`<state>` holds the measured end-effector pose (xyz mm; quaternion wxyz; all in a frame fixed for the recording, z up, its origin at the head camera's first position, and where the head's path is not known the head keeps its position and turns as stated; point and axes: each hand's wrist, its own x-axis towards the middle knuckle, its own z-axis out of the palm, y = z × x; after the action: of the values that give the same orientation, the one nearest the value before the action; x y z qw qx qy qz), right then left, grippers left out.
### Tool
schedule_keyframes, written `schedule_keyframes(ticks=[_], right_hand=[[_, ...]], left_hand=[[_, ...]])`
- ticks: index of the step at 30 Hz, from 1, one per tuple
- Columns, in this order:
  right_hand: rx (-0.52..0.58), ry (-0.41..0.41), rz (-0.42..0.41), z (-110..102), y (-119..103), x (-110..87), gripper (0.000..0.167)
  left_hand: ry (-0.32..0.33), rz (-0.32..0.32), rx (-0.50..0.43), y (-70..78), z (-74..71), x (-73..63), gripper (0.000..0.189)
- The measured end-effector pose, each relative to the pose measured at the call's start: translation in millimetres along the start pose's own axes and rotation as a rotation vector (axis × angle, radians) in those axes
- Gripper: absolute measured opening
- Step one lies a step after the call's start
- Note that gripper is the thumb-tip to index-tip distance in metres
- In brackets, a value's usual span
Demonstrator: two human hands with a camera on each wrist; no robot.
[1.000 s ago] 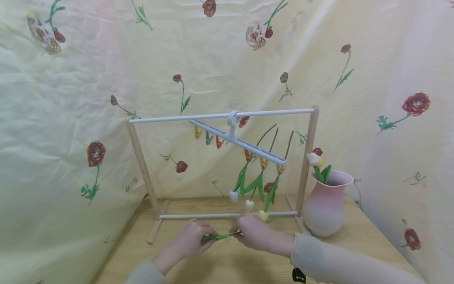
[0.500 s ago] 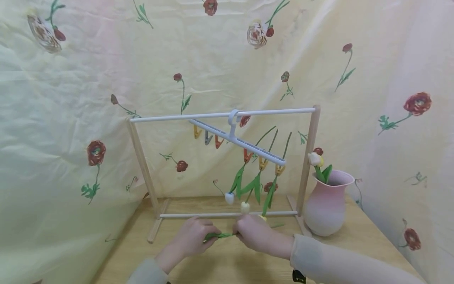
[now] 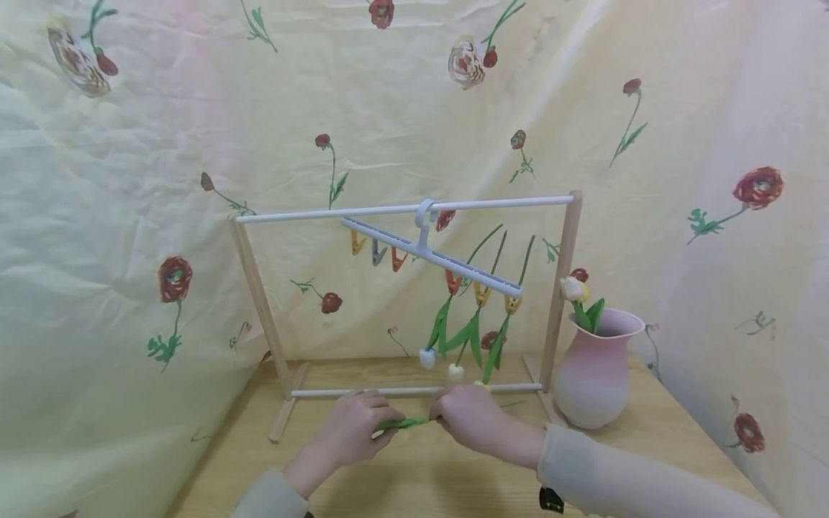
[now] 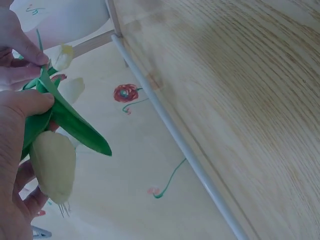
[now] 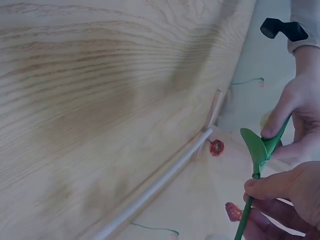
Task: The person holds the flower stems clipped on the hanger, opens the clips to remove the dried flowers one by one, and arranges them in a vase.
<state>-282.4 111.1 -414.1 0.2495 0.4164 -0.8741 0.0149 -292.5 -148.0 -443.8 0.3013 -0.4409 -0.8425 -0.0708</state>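
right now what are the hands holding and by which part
A tulip: the left hand pinches it at the leaves; the right hand pinches the bare stem.

It looks like a makeshift booth. Floral cloth (visibly wrinkled) hangs behind the wooden table and on both sides.

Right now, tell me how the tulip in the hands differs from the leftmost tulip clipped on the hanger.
The held tulip is gripped by the left hand and right hand; the hanging tulip by an orange clip. In the head view, the held tulip lies roughly sideways, its bloom hidden, while the hanging tulip points bloom-down. Both are green-leaved and green-stemmed.
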Motion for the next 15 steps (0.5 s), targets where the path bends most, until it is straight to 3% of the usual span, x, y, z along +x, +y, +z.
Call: schedule_keyframes(ticks=[6, 11, 15], right_hand=[[0.016, 0.033, 0.06, -18, 13, -2.2, 0.012], [0.012, 0.059, 0.091, -33, 26, -3.6, 0.012], [-0.005, 0.065, 0.121, -46, 35, -4.5, 0.013]], left_hand=[[0.061, -0.08, -0.044, -4.0, -1.7, -3.2, 0.031], [0.122, -0.221, -0.221, -4.4, 0.2, -5.5, 0.048], [0.172, -0.331, -0.374, -4.8, 1.5, -2.1, 0.05]])
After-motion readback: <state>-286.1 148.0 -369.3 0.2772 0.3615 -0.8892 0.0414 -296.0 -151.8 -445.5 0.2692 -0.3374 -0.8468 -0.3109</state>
